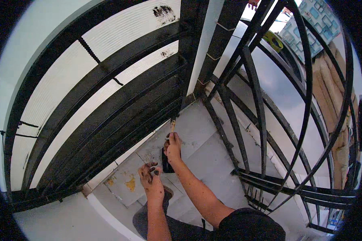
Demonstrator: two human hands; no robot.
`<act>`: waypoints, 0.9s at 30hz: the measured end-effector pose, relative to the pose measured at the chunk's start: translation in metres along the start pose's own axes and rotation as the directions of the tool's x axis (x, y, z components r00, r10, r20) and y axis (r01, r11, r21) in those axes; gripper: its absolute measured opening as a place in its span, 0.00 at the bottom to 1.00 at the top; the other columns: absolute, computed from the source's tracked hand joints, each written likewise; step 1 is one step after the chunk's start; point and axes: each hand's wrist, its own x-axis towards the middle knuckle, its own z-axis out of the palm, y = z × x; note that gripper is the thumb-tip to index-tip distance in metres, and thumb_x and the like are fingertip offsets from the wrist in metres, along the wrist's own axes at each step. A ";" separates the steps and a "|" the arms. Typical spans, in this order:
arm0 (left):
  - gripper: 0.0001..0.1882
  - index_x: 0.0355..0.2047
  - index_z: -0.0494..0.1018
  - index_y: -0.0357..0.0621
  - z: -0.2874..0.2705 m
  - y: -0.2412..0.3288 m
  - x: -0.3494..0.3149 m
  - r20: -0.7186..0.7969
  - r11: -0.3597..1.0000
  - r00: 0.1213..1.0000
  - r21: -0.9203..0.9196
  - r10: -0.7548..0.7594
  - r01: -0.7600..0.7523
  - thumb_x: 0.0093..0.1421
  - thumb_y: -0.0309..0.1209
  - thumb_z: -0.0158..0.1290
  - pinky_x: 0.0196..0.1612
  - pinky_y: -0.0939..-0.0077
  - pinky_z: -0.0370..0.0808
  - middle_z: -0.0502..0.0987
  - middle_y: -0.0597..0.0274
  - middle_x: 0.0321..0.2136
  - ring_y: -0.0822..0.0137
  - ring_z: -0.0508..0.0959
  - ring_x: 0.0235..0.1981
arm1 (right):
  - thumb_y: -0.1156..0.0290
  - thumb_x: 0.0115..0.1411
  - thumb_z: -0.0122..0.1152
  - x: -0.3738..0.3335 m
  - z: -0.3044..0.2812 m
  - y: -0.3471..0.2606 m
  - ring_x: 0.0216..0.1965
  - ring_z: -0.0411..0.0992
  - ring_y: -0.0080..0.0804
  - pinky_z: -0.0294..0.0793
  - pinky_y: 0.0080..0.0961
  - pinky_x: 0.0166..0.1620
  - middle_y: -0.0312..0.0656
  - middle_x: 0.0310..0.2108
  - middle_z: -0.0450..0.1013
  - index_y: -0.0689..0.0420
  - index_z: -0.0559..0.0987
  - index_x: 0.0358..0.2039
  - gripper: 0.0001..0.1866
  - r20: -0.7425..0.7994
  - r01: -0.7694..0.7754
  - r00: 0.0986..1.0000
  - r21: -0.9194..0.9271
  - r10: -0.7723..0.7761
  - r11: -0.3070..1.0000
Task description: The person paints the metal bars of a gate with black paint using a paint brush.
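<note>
My right hand (173, 148) is closed around the handle of a paintbrush (173, 125). The brush points away from me, its dark tip at the lower edge of a black-painted metal frame (120, 116) on the left. Beneath that hand a black container (167, 165) stands on the floor, partly hidden by my wrist. Lower and to the left, my left hand (151, 176) hovers with loosely curled fingers and the thumb apart, seemingly holding nothing. Dark smears mark its fingers.
White ridged panels (128, 28) with black smudges back the frame. A curved black metal railing (261, 116) bounds the right side. Yellowish stains (130, 182) mark the grey tiled floor (197, 136). My bent leg (177, 229) is below my hands. Brown sheets (328, 92) stand beyond the railing.
</note>
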 end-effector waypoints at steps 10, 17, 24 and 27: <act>0.09 0.41 0.69 0.37 -0.008 0.008 0.001 0.013 0.998 1.000 0.066 0.001 -0.002 0.61 0.25 0.51 0.50 0.71 0.69 0.66 0.57 0.41 0.63 0.71 0.44 | 0.46 0.65 0.51 -0.003 0.009 0.001 0.14 0.58 0.21 0.52 0.21 0.15 0.30 0.17 0.61 0.42 0.68 0.34 0.14 -0.074 -0.112 0.987 0.335 0.145 0.936; 0.09 0.41 0.71 0.36 -0.006 0.016 -0.001 -0.031 0.996 0.996 0.004 -0.085 0.086 0.60 0.25 0.51 0.51 0.70 0.68 0.65 0.58 0.41 0.63 0.70 0.44 | 0.48 0.65 0.52 0.021 -0.006 -0.042 0.13 0.59 0.22 0.52 0.22 0.12 0.31 0.15 0.60 0.45 0.72 0.40 0.15 -0.155 -0.179 0.961 0.291 0.231 0.940; 0.09 0.41 0.71 0.38 -0.012 0.004 0.002 0.024 0.993 1.000 0.114 0.003 -0.006 0.61 0.26 0.50 0.50 0.70 0.69 0.64 0.58 0.43 0.62 0.71 0.44 | 0.54 0.63 0.58 0.001 -0.046 -0.054 0.14 0.61 0.22 0.53 0.22 0.16 0.34 0.18 0.67 0.41 0.72 0.44 0.12 0.068 -0.348 0.930 -0.150 0.361 0.925; 0.10 0.42 0.71 0.39 0.003 0.020 0.001 0.028 0.978 0.993 -0.173 -0.111 0.114 0.61 0.28 0.51 0.49 0.67 0.68 0.64 0.56 0.42 0.59 0.71 0.44 | 0.64 0.62 0.60 0.029 -0.093 -0.047 0.20 0.66 0.24 0.64 0.22 0.22 0.36 0.24 0.72 0.42 0.73 0.54 0.19 0.177 0.222 0.968 -0.263 -0.180 0.939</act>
